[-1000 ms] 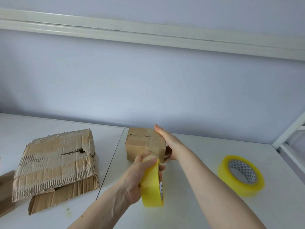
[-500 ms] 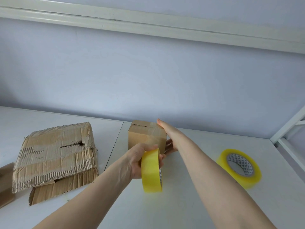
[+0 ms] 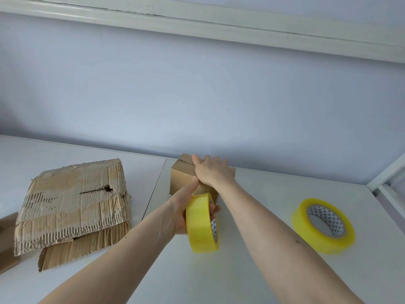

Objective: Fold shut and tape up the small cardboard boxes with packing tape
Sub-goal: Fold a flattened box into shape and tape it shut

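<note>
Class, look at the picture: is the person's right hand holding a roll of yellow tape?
No: the right hand lies flat on the small brown cardboard box, while the left hand grips the yellow tape roll.

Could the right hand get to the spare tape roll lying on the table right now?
Probably yes: the spare tape roll lies unobstructed beside the right forearm, but the right hand must first leave the small cardboard box.
</note>
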A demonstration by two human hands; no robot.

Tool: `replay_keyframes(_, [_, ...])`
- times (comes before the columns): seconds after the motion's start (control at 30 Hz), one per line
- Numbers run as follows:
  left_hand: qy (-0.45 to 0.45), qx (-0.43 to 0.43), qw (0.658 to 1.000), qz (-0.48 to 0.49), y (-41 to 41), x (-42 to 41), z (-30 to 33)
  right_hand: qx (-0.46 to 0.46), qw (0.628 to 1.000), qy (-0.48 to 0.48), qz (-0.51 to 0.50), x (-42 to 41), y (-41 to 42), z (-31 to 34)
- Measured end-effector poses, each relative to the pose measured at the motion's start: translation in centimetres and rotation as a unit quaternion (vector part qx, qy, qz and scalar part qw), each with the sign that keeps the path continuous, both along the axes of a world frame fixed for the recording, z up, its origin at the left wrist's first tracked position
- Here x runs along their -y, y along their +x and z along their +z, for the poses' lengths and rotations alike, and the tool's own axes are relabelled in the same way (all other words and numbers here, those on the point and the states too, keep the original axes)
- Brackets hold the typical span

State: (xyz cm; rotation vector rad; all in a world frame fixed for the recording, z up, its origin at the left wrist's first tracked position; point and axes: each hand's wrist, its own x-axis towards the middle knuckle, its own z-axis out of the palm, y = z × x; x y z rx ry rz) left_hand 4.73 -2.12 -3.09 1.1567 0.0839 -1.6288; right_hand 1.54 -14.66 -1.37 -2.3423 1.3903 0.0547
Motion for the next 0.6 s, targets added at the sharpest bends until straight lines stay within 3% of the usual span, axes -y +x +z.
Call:
replay_keyframes(0.1, [-0.009, -0.036, 0.999, 0.023, 0.0, -0.3, 0.1, -0.024, 1.0, 0.004, 0.004, 0.4, 0.2, 0.0])
replay_keyframes(0.27, [-0.008, -0.039, 0.999, 0.026, -0.2, -0.1, 0.6, 0.205, 0.975, 0.078, 0.04, 0.7, -3.0, 0.0])
replay_keyframes(0.37, [-0.02, -0.044, 0.999, 0.018, -0.1, 0.2, 0.4, 0.201, 0.977, 0.032, 0.069, 0.0, -5.3, -1.8])
replay_keyframes(0.5, [-0.028, -0.053, 0.998, 0.005, -0.3, -0.4, 0.9, 0.245, 0.969, 0.0, 0.031, -0.3, -4.9, -2.7])
replay_keyframes(0.6, [-0.075, -0.011, 0.996, -0.04, -0.5, -1.8, 1.9, 0.267, 0.962, -0.054, 0.013, 0.3, -4.2, -2.6])
